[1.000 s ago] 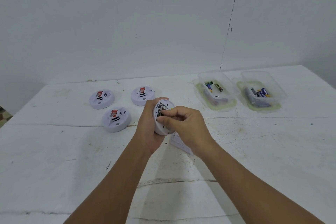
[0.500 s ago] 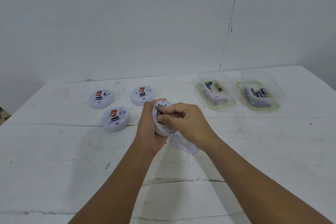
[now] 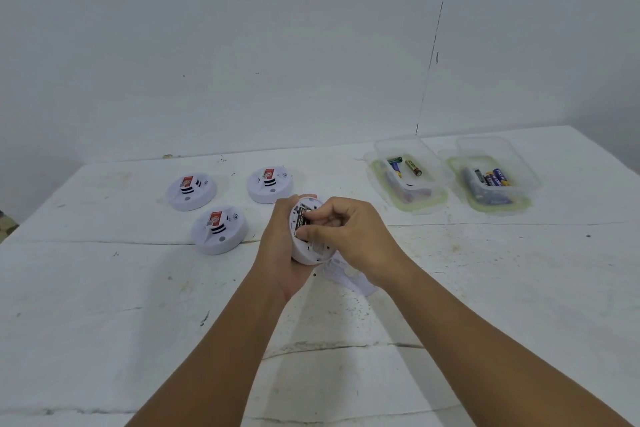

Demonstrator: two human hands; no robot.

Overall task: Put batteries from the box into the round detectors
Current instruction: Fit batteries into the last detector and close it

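Observation:
My left hand (image 3: 282,253) grips a white round detector (image 3: 311,253) from behind, tilted on edge with its open back towards me. My right hand (image 3: 349,236) has its fingers curled at the battery bay, thumb and fingertips pinching a dark battery (image 3: 300,220) in the slot. Three more white round detectors lie on the table to the left: a far left detector (image 3: 191,191), a near left detector (image 3: 219,229) and a far middle detector (image 3: 270,184). Two clear boxes hold batteries: the nearer box (image 3: 407,177) and the right box (image 3: 491,180).
A white cover piece (image 3: 343,274) lies on the table just under my right wrist. The white table (image 3: 104,305) meets a plain wall at the back. The table's left edge shows at the far left.
My hands and the detector stay almost in place. My right thumb and fingers have shifted slightly at the battery bay.

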